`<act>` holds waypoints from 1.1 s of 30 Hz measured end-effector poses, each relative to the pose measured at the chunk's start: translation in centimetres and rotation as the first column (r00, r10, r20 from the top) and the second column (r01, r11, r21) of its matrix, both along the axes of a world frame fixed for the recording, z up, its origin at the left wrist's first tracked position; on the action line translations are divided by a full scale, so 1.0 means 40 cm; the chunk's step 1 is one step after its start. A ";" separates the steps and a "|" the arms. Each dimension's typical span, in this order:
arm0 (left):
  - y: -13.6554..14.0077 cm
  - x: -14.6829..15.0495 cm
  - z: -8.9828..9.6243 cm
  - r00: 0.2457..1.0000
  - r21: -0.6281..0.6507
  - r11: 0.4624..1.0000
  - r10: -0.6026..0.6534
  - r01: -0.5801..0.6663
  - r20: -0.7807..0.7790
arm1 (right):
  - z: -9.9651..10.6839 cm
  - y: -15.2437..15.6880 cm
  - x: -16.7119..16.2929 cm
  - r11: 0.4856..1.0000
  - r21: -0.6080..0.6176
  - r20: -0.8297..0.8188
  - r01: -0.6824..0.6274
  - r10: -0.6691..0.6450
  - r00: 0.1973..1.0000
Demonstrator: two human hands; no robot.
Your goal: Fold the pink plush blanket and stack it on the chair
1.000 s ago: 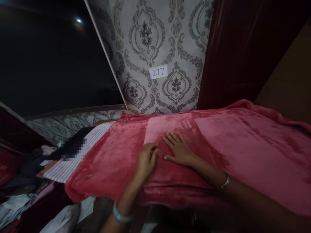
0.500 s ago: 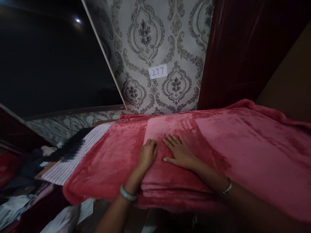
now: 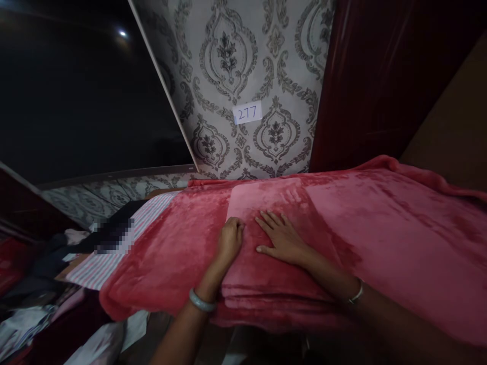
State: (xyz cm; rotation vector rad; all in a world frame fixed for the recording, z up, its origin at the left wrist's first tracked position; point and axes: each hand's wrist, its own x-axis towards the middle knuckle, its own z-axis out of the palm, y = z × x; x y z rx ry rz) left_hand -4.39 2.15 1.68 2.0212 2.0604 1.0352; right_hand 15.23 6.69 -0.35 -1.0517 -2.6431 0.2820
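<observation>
A plush red-pink blanket [image 3: 160,253] lies spread across the surface before me, with a folded section [image 3: 262,195] raised in its middle. At the left edge of that section is my left hand [image 3: 229,239], its fingers curled closed against the fabric; what lies under the fingertips is partly hidden. My right hand [image 3: 283,238] rests flat on top of the folded section, fingers spread and thumb out to the left. Stacked layers of the fold show along its front edge, below both hands.
A striped cloth [image 3: 97,271] sticks out from under the blanket's left end. Behind stand a large dark screen [image 3: 87,91] and a patterned wall with a paper label [image 3: 247,112] reading 277. A dark red panel [image 3: 365,86] rises at right. Piled clothes [image 3: 23,319] lie lower left.
My left hand has shifted slightly to the left, its fingers curled a bit tighter. The right hand and the blanket look the same.
</observation>
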 end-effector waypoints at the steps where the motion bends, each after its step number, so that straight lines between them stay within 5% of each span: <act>1: 0.000 0.004 0.006 0.999 -0.019 1.000 0.013 -0.014 -0.037 | 0.000 0.000 0.000 1.000 0.001 0.000 -0.004 0.004 1.000; 7: -0.008 0.010 0.032 0.974 -0.148 0.981 0.089 -0.121 -0.208 | 0.014 -0.005 0.001 1.000 -0.018 0.034 -0.001 0.002 0.999; 14: -0.068 -0.120 0.070 0.874 -0.212 0.889 0.309 -0.405 -0.374 | 0.008 -0.001 0.001 1.000 -0.010 0.001 -0.015 0.015 1.000; 16: -0.065 -0.129 0.091 0.885 -0.211 0.906 0.271 -0.368 -0.380 | 0.007 -0.001 0.000 1.000 -0.008 -0.010 -0.016 0.016 1.000; 19: -0.027 -0.083 0.099 0.945 -0.071 0.994 0.053 -0.079 -0.321 | 0.016 -0.006 -0.001 1.000 -0.018 -0.015 -0.010 0.010 1.000; 22: 0.015 -0.007 0.063 0.920 -0.033 0.988 -0.154 0.153 -0.359 | 0.033 -0.013 0.000 0.999 -0.049 -0.006 -0.006 0.006 1.000; 27: 0.027 0.042 -0.012 0.870 -0.200 0.976 -0.169 0.083 -0.463 | 0.043 -0.014 -0.003 0.997 -0.081 -0.040 -0.004 0.001 0.999; 33: 0.023 0.025 -0.011 0.843 -0.170 0.985 -0.126 0.041 -0.523 | 0.052 -0.018 0.004 0.994 -0.104 -0.101 -0.042 0.031 0.994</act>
